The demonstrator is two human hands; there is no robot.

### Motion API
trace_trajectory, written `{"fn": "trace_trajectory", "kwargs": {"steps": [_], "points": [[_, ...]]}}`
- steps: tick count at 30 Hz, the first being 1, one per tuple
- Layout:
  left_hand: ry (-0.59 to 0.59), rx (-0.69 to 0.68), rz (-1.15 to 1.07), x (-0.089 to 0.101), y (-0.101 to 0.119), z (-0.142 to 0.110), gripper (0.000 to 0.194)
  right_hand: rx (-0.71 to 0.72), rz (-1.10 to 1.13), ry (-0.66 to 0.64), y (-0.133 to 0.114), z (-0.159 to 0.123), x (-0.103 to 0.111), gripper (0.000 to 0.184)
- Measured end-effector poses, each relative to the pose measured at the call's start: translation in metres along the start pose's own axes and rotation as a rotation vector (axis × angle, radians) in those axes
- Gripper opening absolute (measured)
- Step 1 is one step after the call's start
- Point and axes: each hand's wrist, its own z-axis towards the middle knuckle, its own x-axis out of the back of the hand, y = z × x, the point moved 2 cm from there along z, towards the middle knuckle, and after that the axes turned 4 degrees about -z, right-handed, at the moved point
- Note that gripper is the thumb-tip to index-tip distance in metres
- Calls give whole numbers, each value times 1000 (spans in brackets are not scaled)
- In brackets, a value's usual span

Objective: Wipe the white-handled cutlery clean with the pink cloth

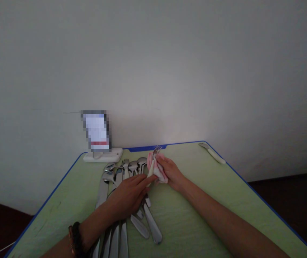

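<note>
My right hand [171, 172] is closed around a pink and white cloth [156, 171] that is wrapped about a fork [156, 149]; only the tines stick out at the far end. My left hand [130, 195] lies over a row of metal spoons and forks [126, 168], its fingers reaching to the cloth and gripping the fork's handle near it. More cutlery handles [149, 224] show below my left wrist. A dark bracelet [76, 238] sits on my left forearm.
The light green table [209, 200] has a blue edge and meets a plain wall. A blurred screen on a white stand [103, 156] is at the back left. A white-handled utensil [212, 153] lies alone at the back right.
</note>
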Motion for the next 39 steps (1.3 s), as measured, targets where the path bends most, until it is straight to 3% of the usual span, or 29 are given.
{"fn": "trace_trajectory", "kwargs": {"steps": [10, 15, 20, 26, 33, 39], "points": [[1, -15, -88, 1, -1, -1, 44, 82, 91, 128, -3, 5, 6, 38], [37, 141, -249, -1, -6, 0, 52, 61, 137, 96, -2, 8, 9, 36], [45, 246, -379, 1, -7, 1, 44, -15, 125, 2, -2, 6, 9, 32], [70, 182, -308, 3, -6, 1, 48, -49, 148, -63, -4, 5, 7, 30], [183, 176, -346, 5, -10, -1, 43, 43, 172, 64, -3, 6, 8, 32], [225, 215, -356, 4, -11, -1, 39, 44, 169, 74, -4, 6, 9, 34]]}}
